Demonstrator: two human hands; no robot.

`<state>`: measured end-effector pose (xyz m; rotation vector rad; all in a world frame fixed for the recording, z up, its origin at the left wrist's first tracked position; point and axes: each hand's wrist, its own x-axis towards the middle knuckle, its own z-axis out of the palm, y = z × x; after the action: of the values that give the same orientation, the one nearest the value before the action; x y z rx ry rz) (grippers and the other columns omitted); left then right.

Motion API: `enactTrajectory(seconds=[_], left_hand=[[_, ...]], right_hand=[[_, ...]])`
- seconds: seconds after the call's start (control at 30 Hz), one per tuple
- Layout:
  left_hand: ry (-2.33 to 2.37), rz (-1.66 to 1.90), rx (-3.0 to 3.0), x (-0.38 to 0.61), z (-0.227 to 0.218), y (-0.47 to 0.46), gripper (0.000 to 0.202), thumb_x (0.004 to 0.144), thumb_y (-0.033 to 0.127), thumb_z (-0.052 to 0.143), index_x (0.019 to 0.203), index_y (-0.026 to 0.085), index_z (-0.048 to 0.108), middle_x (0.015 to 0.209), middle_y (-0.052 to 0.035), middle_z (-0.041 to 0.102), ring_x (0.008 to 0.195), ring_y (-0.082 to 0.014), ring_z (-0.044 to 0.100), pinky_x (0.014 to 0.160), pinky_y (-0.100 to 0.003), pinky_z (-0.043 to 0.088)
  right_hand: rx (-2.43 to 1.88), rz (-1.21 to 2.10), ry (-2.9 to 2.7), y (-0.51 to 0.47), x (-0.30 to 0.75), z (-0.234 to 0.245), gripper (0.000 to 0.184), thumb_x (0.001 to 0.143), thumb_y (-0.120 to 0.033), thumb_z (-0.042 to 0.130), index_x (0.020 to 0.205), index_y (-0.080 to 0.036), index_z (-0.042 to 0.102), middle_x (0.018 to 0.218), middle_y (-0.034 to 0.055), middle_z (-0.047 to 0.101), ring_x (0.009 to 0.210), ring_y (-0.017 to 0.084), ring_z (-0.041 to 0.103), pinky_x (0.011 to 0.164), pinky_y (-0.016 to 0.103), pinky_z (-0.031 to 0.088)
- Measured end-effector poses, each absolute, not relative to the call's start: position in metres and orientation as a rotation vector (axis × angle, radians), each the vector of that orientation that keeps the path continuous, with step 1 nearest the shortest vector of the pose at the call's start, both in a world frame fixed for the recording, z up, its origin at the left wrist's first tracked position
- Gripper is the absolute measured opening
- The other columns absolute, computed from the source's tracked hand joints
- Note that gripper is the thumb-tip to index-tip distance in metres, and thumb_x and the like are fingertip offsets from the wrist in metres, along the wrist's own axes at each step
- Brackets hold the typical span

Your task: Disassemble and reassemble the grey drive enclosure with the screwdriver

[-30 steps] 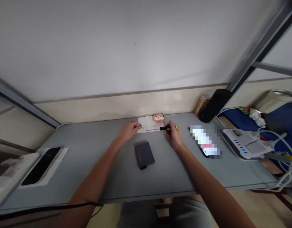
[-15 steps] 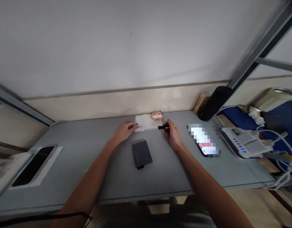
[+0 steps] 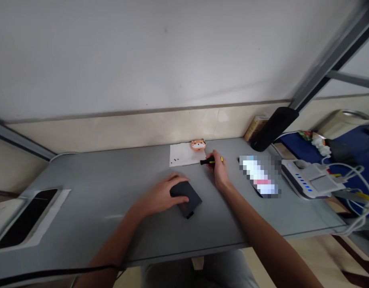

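The left hand point(image 3: 164, 196), partly spread, grips the box point(image 3: 194, 197); the right hand point(image 3: 219, 171) curls round the screwdriver point(image 3: 207, 161) (black and yellow).

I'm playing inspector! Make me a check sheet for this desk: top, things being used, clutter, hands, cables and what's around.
Surface: grey tabletop.
Things in use: dark box; black-and-yellow tool; small dark bits on white paper.
Clutter: orange animal-face case, phone with lit screen, black cylinder, power strip.
Hands: left hand grips the dark box; right hand holds the tool.
Cables: white cables by the power strip; black cable at bottom left.
Surroundings: pale wall behind, metal bar at right.
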<state>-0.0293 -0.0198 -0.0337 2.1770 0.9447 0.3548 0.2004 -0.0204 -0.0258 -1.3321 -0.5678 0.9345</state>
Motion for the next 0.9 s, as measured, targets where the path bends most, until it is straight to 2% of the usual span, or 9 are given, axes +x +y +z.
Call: enactTrajectory(seconds=[0.1,0.23,0.47,0.67,0.9], left_hand=[[1.149,0.494,2.197,-0.034,-0.038,-0.002,0.034,0.101,0.039,0.049,0.125,0.025,0.068,0.110,-0.0047,0.072,0.095,-0.0208,0.068,0.092,-0.034,0.054],[1.437,0.529,2.258,-0.038,-0.031,0.034,0.032,0.098,0.031,0.049,0.119,0.020,0.071,0.106,-0.0067,0.073,0.087,-0.0202,0.068,0.086,-0.033,0.054],[1.411,0.297,2.403,-0.028,-0.019,0.056,0.027,0.099,0.030,0.051,0.110,0.023,0.075,0.116,-0.0078,0.074,0.101,-0.0250,0.070,0.085,-0.033,0.052],[1.395,0.273,2.455,-0.025,-0.019,0.055,0.024,0.097,0.029,0.054,0.101,0.023,0.076,0.107,-0.0072,0.075,0.095,-0.0248,0.070,0.085,-0.033,0.051],[1.381,0.365,2.474,-0.011,-0.019,0.054,0.027,0.099,0.034,0.052,0.105,0.024,0.077,0.110,-0.0066,0.075,0.096,-0.0240,0.069,0.087,-0.033,0.051]], right_hand=[[-1.316,0.922,-0.497,-0.019,0.202,-0.028,0.047,0.064,-0.069,0.066,0.063,-0.022,0.059,0.063,-0.0011,0.057,0.056,0.013,0.051,0.049,0.026,0.035],[-1.294,0.937,-0.457,-0.016,0.204,-0.030,0.046,0.063,-0.067,0.068,0.063,-0.022,0.059,0.060,-0.0020,0.055,0.052,0.011,0.048,0.045,0.025,0.029],[-1.243,0.961,-0.406,-0.016,0.207,-0.032,0.046,0.065,-0.067,0.069,0.063,-0.022,0.059,0.054,-0.0035,0.050,0.048,0.011,0.045,0.042,0.025,0.026],[-1.257,0.954,-0.428,-0.015,0.209,-0.032,0.049,0.067,-0.070,0.066,0.064,-0.022,0.058,0.057,-0.0018,0.053,0.050,0.012,0.047,0.044,0.026,0.027],[-1.238,0.951,-0.438,-0.018,0.210,-0.032,0.046,0.064,-0.068,0.066,0.063,-0.022,0.058,0.058,-0.0018,0.052,0.052,0.012,0.048,0.045,0.025,0.029]])
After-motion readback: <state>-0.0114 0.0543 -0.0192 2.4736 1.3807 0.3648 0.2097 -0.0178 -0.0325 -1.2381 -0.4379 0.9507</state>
